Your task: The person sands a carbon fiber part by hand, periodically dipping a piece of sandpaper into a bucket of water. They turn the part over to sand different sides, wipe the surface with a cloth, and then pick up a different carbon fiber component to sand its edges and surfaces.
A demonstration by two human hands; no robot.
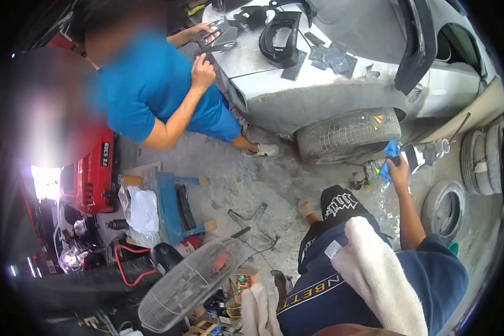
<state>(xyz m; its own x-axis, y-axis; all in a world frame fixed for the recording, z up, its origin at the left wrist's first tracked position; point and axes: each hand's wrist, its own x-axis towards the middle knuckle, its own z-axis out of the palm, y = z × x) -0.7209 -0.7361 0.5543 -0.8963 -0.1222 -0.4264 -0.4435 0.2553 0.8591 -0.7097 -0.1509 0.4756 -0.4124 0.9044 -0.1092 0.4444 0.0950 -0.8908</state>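
Observation:
My right hand (pixel 398 172) reaches out at the right, its fingers closed round a crumpled blue cloth (pixel 392 148). Something dark shows between the cloth and my fingers; I cannot make out what it is. Just beyond the hand is a car's front wheel (pixel 347 134), with small orange pieces on its tread. Above it, the grey, dusty fender (pixel 319 102) belongs to a partly stripped silver car. My left hand is out of view. A white towel (pixel 378 269) hangs over my navy shirt.
A co-worker in blue (pixel 145 84) stands at the bonnet, one hand on a dark plastic part (pixel 221 36). Black trim (pixel 280 39) and grey sheets (pixel 333 59) lie on the bonnet. A floor fan (pixel 193 283), blue stool (pixel 171 204) and loose tyre (pixel 445 210) stand around.

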